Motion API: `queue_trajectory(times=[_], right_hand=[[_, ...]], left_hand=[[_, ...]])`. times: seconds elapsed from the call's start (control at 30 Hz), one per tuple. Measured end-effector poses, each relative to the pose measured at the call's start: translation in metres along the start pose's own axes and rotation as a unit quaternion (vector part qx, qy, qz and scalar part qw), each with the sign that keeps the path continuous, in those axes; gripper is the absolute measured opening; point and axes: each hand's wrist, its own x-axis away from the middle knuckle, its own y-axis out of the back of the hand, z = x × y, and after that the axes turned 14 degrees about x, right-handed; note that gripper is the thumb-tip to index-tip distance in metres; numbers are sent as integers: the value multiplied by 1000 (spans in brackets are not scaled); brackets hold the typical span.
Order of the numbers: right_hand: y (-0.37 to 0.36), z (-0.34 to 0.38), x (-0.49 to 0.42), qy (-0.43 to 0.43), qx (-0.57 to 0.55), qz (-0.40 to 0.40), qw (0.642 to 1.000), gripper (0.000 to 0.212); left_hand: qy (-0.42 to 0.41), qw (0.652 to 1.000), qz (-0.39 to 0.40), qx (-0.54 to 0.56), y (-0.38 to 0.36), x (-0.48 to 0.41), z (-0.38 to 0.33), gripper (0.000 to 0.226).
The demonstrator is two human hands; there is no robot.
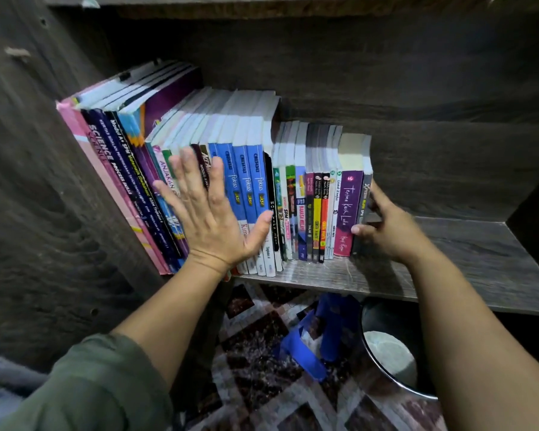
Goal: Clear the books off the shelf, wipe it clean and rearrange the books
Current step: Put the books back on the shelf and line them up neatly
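Dark wood-grain boards close in a shelf (pixel 448 253), and the row of books (pixel 296 157) stands on its board, spines outward, filling the stretch from nine o'clock to the centre; the board toward three o'clock is bare wood. A tall pink book (pixel 106 181) leans at the nine o'clock end against the side wall, and the taller volumes beside it lean the same way. Three blue books (pixel 249 181) marked "fokus" stand upright near the middle, with shorter, thinner titles running on toward three o'clock. The left hand (pixel 212 219) lies flat on the spines at the centre, fingers straight and spread, thumb out toward three o'clock, grasping nothing. The right hand (pixel 389 228) sits at the three o'clock end of the row and grips the last grey book (pixel 366 194), thumb on the front edge by the purple book (pixel 349 206), fingers curled round the far side. Below the shelf, at five o'clock, a dark round bucket (pixel 383 318) stands on a patterned rug (pixel 255 353); inside it lies a pale round thing (pixel 389 356), too dim to name. Just beside the bucket, toward six o'clock, sits a blue object (pixel 333 325), blurred. A green sleeve (pixel 100 384) covers the left upper arm at seven o'clock.
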Motion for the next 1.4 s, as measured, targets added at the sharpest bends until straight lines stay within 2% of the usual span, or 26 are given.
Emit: queue_trajectory(times=[0.1,0.2,0.33,0.47,0.57,0.63,0.73,0.87,1.2,1.4], right_hand=[[1,1,-2,-6,-8,0,1000,105],[1,7,-2,-1,10,15,1000,110],[-11,11,5,-16,14,-49,999,101],[-11,14,7,-22,30,-40,999,103],[-9,29,14,35,21,-101,994,108],[-4,49,19,84,32,-150,985,99],[-3,70,22,131,106,-184,968,78],[-19,72,20,123,112,-197,966,54],[-16,71,10,115,76,-201,970,56],[-28,74,8,110,107,-221,963,78]], left_hand=[[-29,999,32,-16,-5,-13,-13,101],[-1,997,52,-53,-8,-17,-19,99],[8,996,51,-72,-12,-15,-20,102],[19,995,53,-78,-10,-18,-26,92],[58,996,27,-61,-8,-24,-35,79],[62,997,19,-29,-5,-32,-40,74],[19,999,47,12,-4,-40,-46,67],[22,996,81,-12,-3,-41,-47,65],[0,997,75,-29,-8,-39,-37,69],[-5,997,65,-29,-8,-38,-37,71]])
